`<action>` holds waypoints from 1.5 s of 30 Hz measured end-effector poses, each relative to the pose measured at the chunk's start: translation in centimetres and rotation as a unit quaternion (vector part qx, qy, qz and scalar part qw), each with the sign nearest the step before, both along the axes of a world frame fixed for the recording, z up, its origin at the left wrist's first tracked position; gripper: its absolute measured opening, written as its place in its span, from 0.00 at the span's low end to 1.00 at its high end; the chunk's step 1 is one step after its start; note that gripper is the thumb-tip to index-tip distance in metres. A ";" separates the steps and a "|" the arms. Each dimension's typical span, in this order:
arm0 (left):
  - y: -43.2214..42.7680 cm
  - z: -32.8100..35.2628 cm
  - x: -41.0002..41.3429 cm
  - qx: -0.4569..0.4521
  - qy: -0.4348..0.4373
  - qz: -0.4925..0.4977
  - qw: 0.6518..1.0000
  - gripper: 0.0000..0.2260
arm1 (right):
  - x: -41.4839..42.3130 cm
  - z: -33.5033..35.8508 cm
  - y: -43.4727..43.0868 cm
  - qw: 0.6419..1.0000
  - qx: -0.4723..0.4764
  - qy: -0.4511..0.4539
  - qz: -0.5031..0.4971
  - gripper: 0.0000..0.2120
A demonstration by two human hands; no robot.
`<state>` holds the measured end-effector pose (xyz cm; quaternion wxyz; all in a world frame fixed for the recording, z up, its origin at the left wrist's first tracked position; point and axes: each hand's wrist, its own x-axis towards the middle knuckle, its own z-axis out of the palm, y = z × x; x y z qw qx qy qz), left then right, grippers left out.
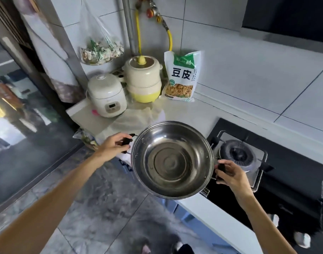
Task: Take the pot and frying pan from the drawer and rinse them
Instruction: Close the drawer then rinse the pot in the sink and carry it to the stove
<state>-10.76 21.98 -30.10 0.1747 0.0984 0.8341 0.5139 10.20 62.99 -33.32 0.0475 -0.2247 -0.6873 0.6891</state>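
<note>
Left hand (114,145) and right hand (230,174) each curl round a side handle (127,142), pot (172,160) slung between the fingers; keep both grips even and the rim level.

The pot (172,160) is gleaming silver with concentric rings marking its bottom, its handles (126,142) showing black. The cooker (107,96) is showing white, the steamer (143,79) cream over a yellow base. The bag (182,76) is wearing white and green with black characters. The floor (94,198) is showing grey marbling.
</note>
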 end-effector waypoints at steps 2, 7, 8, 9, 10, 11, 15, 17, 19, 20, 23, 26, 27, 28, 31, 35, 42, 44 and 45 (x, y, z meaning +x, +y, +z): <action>0.9 -0.9 -2.8 -0.001 -0.002 -0.010 1.000 0.17 | -1.5 -1.2 -0.1 1.000 0.000 -0.005 -0.011 0.15; 2.3 -4.0 -7.4 -0.033 0.008 -0.023 0.999 0.21 | -4.9 -3.5 0.7 0.999 0.015 -0.024 -0.022 0.16; 2.8 -4.4 -8.0 -0.030 0.008 -0.025 0.999 0.20 | -5.3 -4.1 1.0 0.999 0.011 -0.023 -0.027 0.16; 3.1 -5.0 -8.5 -0.031 0.002 -0.026 0.999 0.20 | -5.7 -4.6 1.2 0.999 0.010 -0.022 -0.028 0.16; 3.5 -5.5 -9.1 -0.030 -0.001 -0.028 0.999 0.19 | -6.0 -5.1 1.5 0.999 0.009 -0.024 -0.030 0.16; 3.8 -6.1 -9.6 -0.028 -0.010 -0.028 0.999 0.18 | -6.4 -5.4 1.8 0.999 0.009 -0.030 -0.034 0.16; 3.7 -8.2 -11.8 -0.026 -0.033 -0.036 0.998 0.19 | -7.6 -6.8 1.8 0.997 0.008 -0.053 -0.050 0.16; 3.6 -8.8 -12.8 -0.034 -0.034 -0.046 0.998 0.22 | -8.0 -7.3 1.3 0.997 0.008 -0.061 -0.052 0.16; 3.6 -9.5 -13.7 -0.038 -0.035 -0.058 0.997 0.21 | -8.3 -7.8 0.9 0.996 0.009 -0.073 -0.059 0.17; 3.8 -9.7 -14.0 -0.037 -0.038 -0.062 0.997 0.20 | -8.3 -8.0 0.7 0.995 0.009 -0.079 -0.065 0.17; 3.9 -10.5 -15.1 -0.030 -0.044 -0.082 0.995 0.17 | -8.4 -8.7 0.2 0.993 0.013 -0.093 -0.078 0.16; 3.8 -11.2 -15.9 -0.031 -0.051 -0.099 0.993 0.16 | -8.5 -9.2 -0.3 0.991 0.020 -0.100 -0.092 0.16; 3.9 -11.3 -16.0 -0.034 -0.051 -0.102 0.993 0.16 | -8.4 -9.3 -0.4 0.990 0.024 -0.101 -0.096 0.16; 3.9 -11.4 -16.1 -0.036 -0.050 -0.104 0.993 0.16 | -8.5 -9.3 -0.5 0.989 0.029 -0.102 -0.099 0.16; 4.0 -11.7 -16.4 -0.055 -0.040 -0.113 0.991 0.16 | -8.6 -9.2 -0.5 0.987 0.062 -0.114 -0.098 0.16; 4.6 -10.9 -16.4 -0.125 0.007 -0.152 0.980 0.16 | -8.4 -8.9 -0.8 0.972 0.158 -0.157 -0.076 0.16; 6.8 -3.9 -14.7 -0.182 0.324 -0.136 0.918 0.16 | -9.5 -1.6 -3.8 0.863 0.478 -0.124 -0.109 0.14; 6.8 -1.1 -13.5 -0.212 0.399 -0.122 0.884 0.17 | -9.5 1.1 -4.9 0.833 0.532 -0.097 -0.119 0.14; 6.7 0.2 -12.9 -0.227 0.414 -0.112 0.875 0.17 | -9.3 2.4 -5.5 0.819 0.552 -0.089 -0.129 0.15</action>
